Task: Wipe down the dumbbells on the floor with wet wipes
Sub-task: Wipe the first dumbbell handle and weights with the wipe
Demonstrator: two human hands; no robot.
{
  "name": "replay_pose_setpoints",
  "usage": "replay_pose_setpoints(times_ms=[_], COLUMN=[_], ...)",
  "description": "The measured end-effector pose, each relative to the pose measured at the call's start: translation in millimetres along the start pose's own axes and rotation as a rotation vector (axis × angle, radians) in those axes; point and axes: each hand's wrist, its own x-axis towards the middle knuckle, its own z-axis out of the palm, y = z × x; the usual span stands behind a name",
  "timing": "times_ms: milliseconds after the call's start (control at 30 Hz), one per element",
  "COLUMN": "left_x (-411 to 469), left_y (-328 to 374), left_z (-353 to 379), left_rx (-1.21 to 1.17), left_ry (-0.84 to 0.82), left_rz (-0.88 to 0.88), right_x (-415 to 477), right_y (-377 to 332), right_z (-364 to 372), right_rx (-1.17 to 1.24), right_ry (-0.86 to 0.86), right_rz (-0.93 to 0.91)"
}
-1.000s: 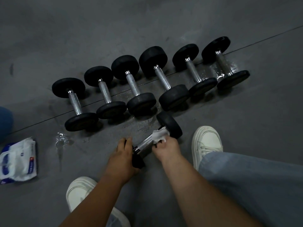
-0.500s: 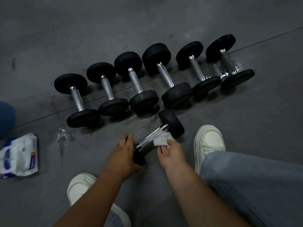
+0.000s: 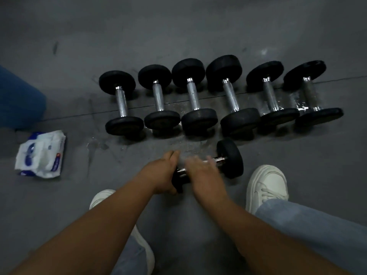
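A dumbbell (image 3: pixel 230 157) with black heads and a chrome handle lies on the grey floor just in front of my feet. My left hand (image 3: pixel 162 173) grips its near black head. My right hand (image 3: pixel 200 171) lies over the chrome handle, blurred by motion; the white wet wipe under it is mostly hidden. Behind it, several more dumbbells (image 3: pixel 193 100) stand side by side in a row, handles pointing away from me.
A white and blue pack of wet wipes (image 3: pixel 41 154) lies open on the floor at the left. A blue object (image 3: pixel 17 100) sits at the far left edge. My white shoes (image 3: pixel 267 185) flank the dumbbell. Wet patches (image 3: pixel 297 102) glisten near the right dumbbells.
My right hand has slid along the handle from the far head toward the near one, covering the wipe. The view has shifted, so the row now sits more square.
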Motion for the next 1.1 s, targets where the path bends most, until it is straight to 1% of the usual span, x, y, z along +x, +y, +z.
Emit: replay_pose_setpoints(times_ms=[33, 67, 100, 200, 233, 300, 333, 367, 400, 433, 500, 533, 633, 667, 767, 800, 833, 867, 900, 967, 1000, 1033, 1100], left_x=[0.9, 0.8, -0.4, -8.6, -11.3, -16.2, -17.7, -18.1, -18.2, -17.8, -16.4, -15.9, -13.8, -12.3, -4.6, -3.1, -2.1, -1.8, -2.3, -3.9, -4.7, -4.8, -4.5], left_y=[-1.3, -2.1, -3.1, -7.9, -9.8, -12.2, -12.2, -11.3, -9.0, -6.0, -0.1, 2.2, 3.9, 3.6, 0.6, -0.5, -1.7, -2.4, -2.2, 1.2, 3.3, 5.6, 9.4], left_z=[-1.3, -2.7, -2.6, 3.8, 7.0, 12.8, 15.0, 17.0, 18.5, 19.9, 20.7, 19.3, 10.5, 7.0, 0.8, -0.1, -0.6, -0.8, -0.8, 1.8, 4.2, 6.8, 11.0], left_rx=[0.008, 0.007, -0.005, -0.148, -0.213, -0.307, -0.327, -0.334, -0.331, -0.311, -0.212, -0.146, -0.014, 0.001, -0.013, -0.036, -0.060, -0.078, -0.088, -0.091, -0.080, -0.062, -0.037], left_ry=[0.000, 0.005, 0.013, 0.065, 0.090, 0.132, 0.146, 0.153, 0.156, 0.152, 0.158, 0.170, 0.194, 0.199, 0.174, 0.155, 0.147, 0.150, 0.155, 0.154, 0.161, 0.171, 0.184], left_rz=[0.015, 0.030, 0.040, 0.007, -0.009, -0.025, -0.027, -0.029, -0.034, -0.043, -0.075, -0.089, -0.111, -0.106, -0.102, -0.101, -0.096, -0.093, -0.092, -0.101, -0.106, -0.112, -0.124], right_x=[2.8, 2.2, -0.4, -2.6, 0.7, 4.7, 5.4, 5.4, 5.8, 8.4, 12.9, 11.4, 9.2, 11.1, 15.5, 13.8, 11.5, 10.6, 11.6, 13.4, 12.1, 11.0, 7.7], right_y=[8.0, 13.5, 16.3, 19.8, 22.4, 22.1, 16.0, 10.0, 5.2, 4.9, 11.4, 13.2, 12.0, 11.9, 13.6, 9.9, 4.4, 0.2, 0.3, 9.8, 11.6, 7.7, -4.3], right_z=[-2.4, -2.6, -0.2, -1.8, -3.8, -7.9, -10.8, -10.1, -11.5, -12.8, -19.5, -21.0, -17.8, -20.7, -19.7, -16.7, -14.9, -13.4, -14.3, -17.4, -16.4, -17.1, -17.3], right_rx=[-0.007, -0.051, -0.067, -0.080, -0.095, -0.096, -0.081, -0.063, -0.020, 0.019, 0.059, 0.043, 0.029, 0.056, 0.164, 0.211, 0.230, 0.194, 0.181, 0.145, 0.155, 0.164, 0.174], right_ry=[-0.002, -0.022, -0.015, -0.144, -0.124, -0.091, -0.083, -0.070, -0.089, -0.090, -0.088, -0.095, -0.128, -0.115, -0.019, -0.045, -0.115, -0.171, -0.164, 0.008, 0.045, 0.030, -0.074], right_rz=[0.103, 0.147, 0.120, -0.044, -0.041, 0.034, 0.018, -0.041, -0.084, -0.088, 0.041, 0.071, -0.037, -0.002, 0.245, 0.240, 0.166, 0.085, 0.096, 0.281, 0.329, 0.293, 0.105])
